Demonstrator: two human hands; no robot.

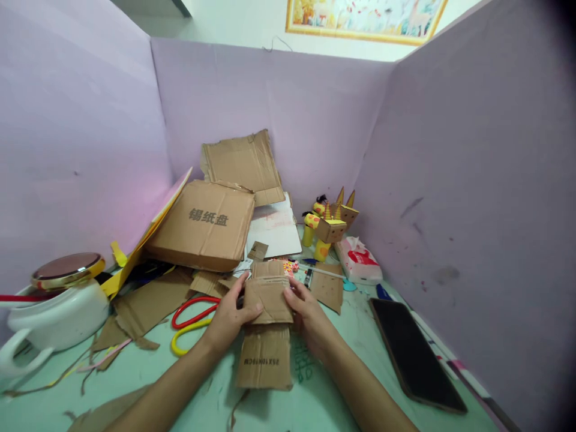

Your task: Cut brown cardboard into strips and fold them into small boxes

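In the head view, the left hand and right hand both grip a folded cardboard piece, fingers closed on its two sides, just above the table. The fold looks partly made. Scissors lie left of the fingers, a phone right.

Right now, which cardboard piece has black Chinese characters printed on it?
The big flattened box behind the hands, leaning on the pile at left centre. The strip under the hands carries only small digits and letters, and the sheet against the back wall looks blank.
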